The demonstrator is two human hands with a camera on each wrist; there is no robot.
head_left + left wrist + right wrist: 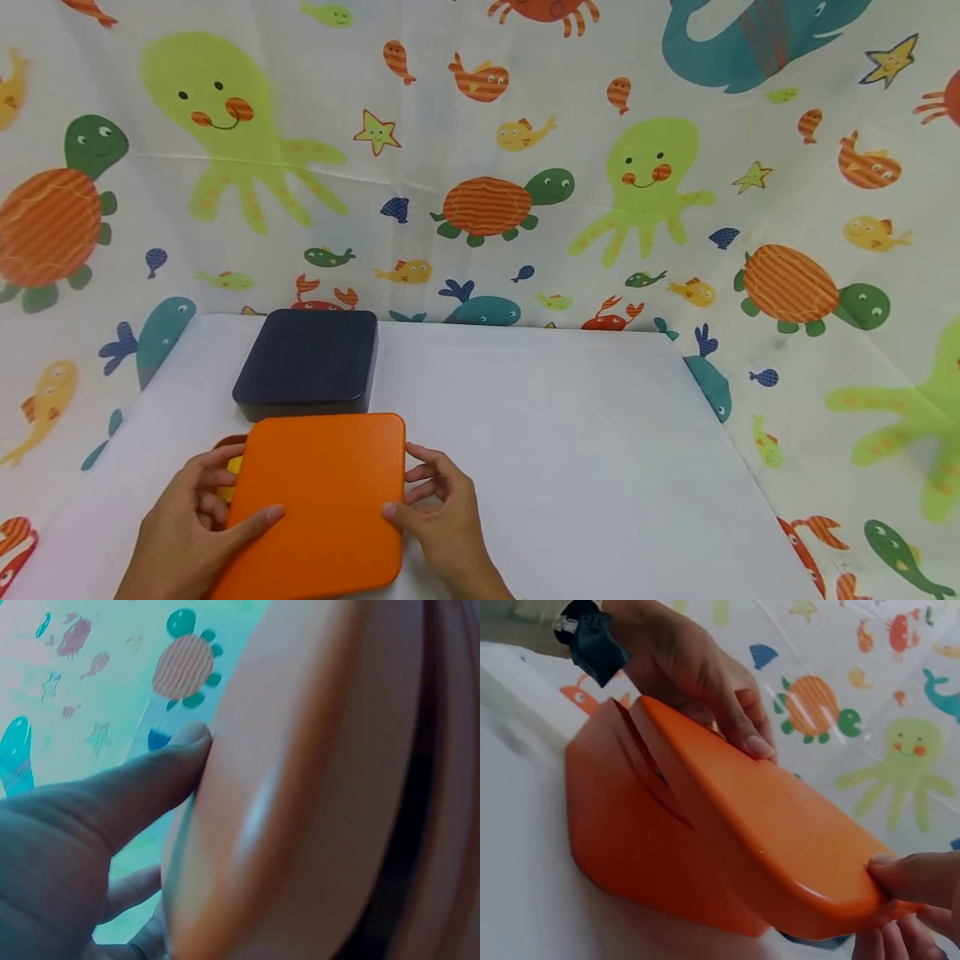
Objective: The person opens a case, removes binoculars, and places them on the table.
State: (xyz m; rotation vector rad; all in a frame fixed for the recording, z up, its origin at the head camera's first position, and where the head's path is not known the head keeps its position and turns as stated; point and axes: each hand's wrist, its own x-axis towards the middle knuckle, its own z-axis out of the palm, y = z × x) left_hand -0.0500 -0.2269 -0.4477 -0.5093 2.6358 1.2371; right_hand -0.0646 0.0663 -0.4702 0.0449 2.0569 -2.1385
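A: Your left hand [183,533] and right hand [442,512] pinch the orange lid [318,500], askew over its box [652,847] at the table's [570,450] near edge

B: Square the corners first, then press evenly

The orange lid [322,500] looked like smooth plastic with a soft satin sheen. The dark box [307,360] behind it looked matt. The worktop [562,450] was plain white; the printed backdrop [637,167] was creased cloth.

Staged recording booth: white table [570,433] enclosed by sea-creature print cloth backdrop [675,167]
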